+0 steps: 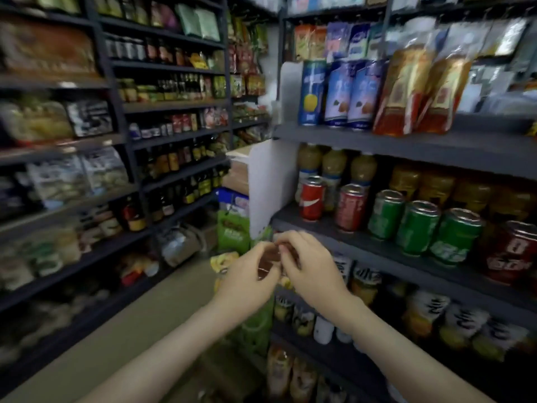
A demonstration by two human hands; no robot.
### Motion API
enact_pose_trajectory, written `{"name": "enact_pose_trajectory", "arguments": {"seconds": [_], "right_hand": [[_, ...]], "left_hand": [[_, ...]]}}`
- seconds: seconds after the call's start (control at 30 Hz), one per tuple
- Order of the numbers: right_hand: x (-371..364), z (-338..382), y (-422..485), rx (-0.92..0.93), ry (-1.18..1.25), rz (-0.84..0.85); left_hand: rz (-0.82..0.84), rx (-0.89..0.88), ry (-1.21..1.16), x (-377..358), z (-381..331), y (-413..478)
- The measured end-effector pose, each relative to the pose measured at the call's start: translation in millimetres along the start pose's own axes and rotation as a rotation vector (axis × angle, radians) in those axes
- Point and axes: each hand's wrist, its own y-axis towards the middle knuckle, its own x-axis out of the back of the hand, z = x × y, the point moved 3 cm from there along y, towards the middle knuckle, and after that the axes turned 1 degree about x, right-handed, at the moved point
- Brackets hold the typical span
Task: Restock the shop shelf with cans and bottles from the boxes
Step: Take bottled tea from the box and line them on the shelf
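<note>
**Rack** (122, 107), 9 o'clock: dark boards running the full height, stocked with packets, jars and sauces. Blurred.

**Shelf** (406, 148), 3 o'clock: dark boards, four levels in view. The lowest two hold drinks too blurred to name.

**Floor** (116, 330), 7 o'clock: tan strip between rack and shelf.

**Panel** (267, 184), centre: white, upright against the shelf's near end.

**Boxes** (236, 175), 12 o'clock from the hands, just left of the panel: cardboard, stacked. A green pack (232, 228) sits beneath them.

**Pouches** (406, 91), 2 o'clock, top board: orange-gold, leaning left, just beside three tall blue cans (337, 94).

**Bottles** (334, 162), 3 o'clock, second board, back row: yellow juice, upright.

**Cans** (417, 228), 3 o'clock, second board, front row: upright. Left to right there are two red, three green and one red at the frame edge.

**Left hand** (247, 280), 6 o'clock: fingers curled, pinching the brown item.

**Right hand** (311, 266), 6 o'clock: touching the left hand, fingertips pinching the same item from the other side.

**Brown item** (268, 257), 6 o'clock: small and held in the air between both hands. It is in front of the shelf's near corner, below the panel. Too blurred to tell whether it is a can or a bottle.
</note>
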Motion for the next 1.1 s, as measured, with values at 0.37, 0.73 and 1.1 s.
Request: {"name": "enact_pose_trajectory", "arguments": {"seconds": [0.37,0.73,1.1], "right_hand": [[-321.2,65.9,-16.1,-0.022,0.245,0.613],[-658.0,15.0,-142.5,-0.377,0.13,1.134],[-818.3,-199.6,-350.1,-0.633,0.04,1.32]], "left_hand": [[-0.05,0.789,0.196,128.8,297.0,-171.0],[0.131,1.075,0.373,129.4,580.4,-287.1],[0.347,1.145,0.193,-123.1,802.6,-341.3]]}}
